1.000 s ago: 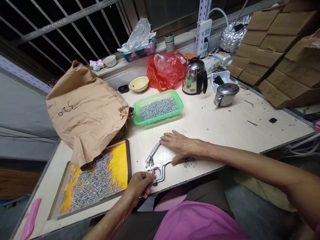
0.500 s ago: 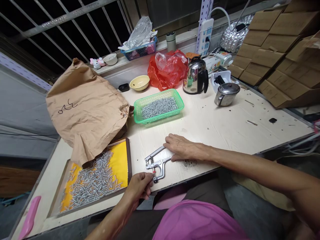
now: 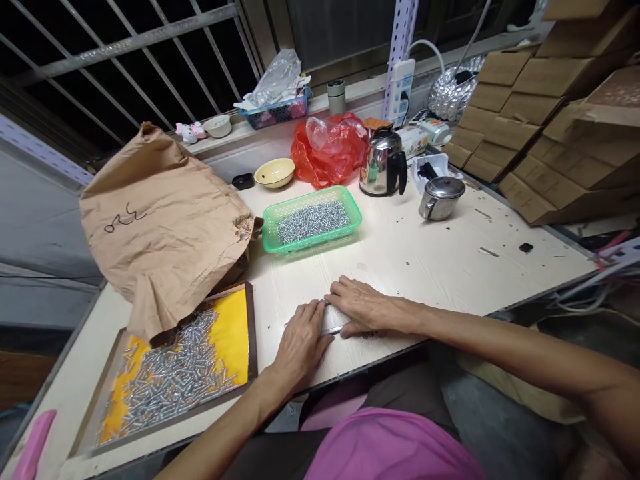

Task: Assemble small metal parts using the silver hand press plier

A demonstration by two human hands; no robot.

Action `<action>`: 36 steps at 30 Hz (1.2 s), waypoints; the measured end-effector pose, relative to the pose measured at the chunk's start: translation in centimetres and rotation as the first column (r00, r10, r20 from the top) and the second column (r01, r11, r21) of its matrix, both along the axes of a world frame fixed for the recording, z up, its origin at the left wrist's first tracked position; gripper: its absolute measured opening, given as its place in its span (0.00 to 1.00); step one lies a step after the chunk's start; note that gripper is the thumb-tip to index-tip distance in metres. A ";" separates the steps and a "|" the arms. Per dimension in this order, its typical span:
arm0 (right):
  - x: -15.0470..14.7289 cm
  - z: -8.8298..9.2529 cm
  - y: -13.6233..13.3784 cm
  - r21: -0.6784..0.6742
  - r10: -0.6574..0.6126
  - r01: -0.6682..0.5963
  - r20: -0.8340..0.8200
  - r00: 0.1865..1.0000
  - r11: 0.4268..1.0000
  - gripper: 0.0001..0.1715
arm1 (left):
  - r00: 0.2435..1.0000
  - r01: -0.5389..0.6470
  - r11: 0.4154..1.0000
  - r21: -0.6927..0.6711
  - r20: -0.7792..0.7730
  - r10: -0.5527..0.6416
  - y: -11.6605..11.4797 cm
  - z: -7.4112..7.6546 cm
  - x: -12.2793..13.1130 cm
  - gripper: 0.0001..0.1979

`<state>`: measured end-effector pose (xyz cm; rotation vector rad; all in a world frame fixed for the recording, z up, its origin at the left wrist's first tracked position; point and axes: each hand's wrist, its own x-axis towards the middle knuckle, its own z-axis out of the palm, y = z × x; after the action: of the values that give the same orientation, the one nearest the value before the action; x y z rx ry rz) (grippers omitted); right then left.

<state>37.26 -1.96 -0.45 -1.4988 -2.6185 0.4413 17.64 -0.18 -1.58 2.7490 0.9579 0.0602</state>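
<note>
Silver metal snap-fastener pliers [image 3: 333,330] lie on the table near its front edge, mostly covered by my two hands. My left hand [image 3: 300,340] is wrapped over the jaw end, so the jaws are hidden. At the handle end, my right hand [image 3: 363,308] grips with its fingers on the far handle and its thumb by the near one. To the left, a shallow tray [image 3: 253,340] with a yellow lining holds many loose silver screw-like pieces [image 3: 175,373]. Beyond my hands stands a green basket [image 3: 350,223] filled with similar small metal pieces [image 3: 315,221].
A large brown paper bag [image 3: 165,227] leans over the tray. At the back are a yellow bowl [image 3: 274,173], red plastic bag [image 3: 327,150], steel kettle [image 3: 381,163] and lidded metal pot [image 3: 441,199]. Cardboard boxes [image 3: 535,120] stack at right; a pink handle [image 3: 35,443] lies front left.
My left hand has gone from pinching at the pliers' lower jaw to covering the jaw end from above. My right hand stays on the handles. The view has shifted slightly.
</note>
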 end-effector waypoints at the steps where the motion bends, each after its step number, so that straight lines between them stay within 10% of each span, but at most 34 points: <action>1: 0.3 0.1 -0.1 -0.014 -0.014 0.014 -0.003 1.000 1.000 0.35 | 1.000 0.013 1.000 0.004 -0.024 -0.013 0.1 0.0 0.0 0.26; 14: 0.1 -0.7 -1.3 0.000 -0.097 0.097 -0.013 0.995 0.995 0.09 | 0.990 0.062 0.998 -0.014 -0.123 -0.063 1.3 1.0 2.2 0.10; 23: 0.0 -2.2 -0.8 0.081 -0.105 0.109 -0.044 0.993 0.991 0.13 | 0.997 -0.009 0.999 0.035 -0.082 0.012 1.6 0.5 2.7 0.07; 29: 2.0 -1.1 -0.9 0.046 -0.029 0.037 -0.158 0.987 0.998 0.26 | 0.990 -0.059 0.987 0.150 0.133 0.039 -2.2 -1.9 1.3 0.17; 36: 1.4 -1.7 1.5 0.131 -0.154 0.158 -0.041 0.987 0.979 0.10 | 0.971 -0.031 0.997 0.064 0.239 0.015 -7.2 -3.1 1.6 0.18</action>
<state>38.65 -0.44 -2.19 -1.6238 -2.4304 0.2658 19.25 -7.35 -4.64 2.7103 0.9368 0.4245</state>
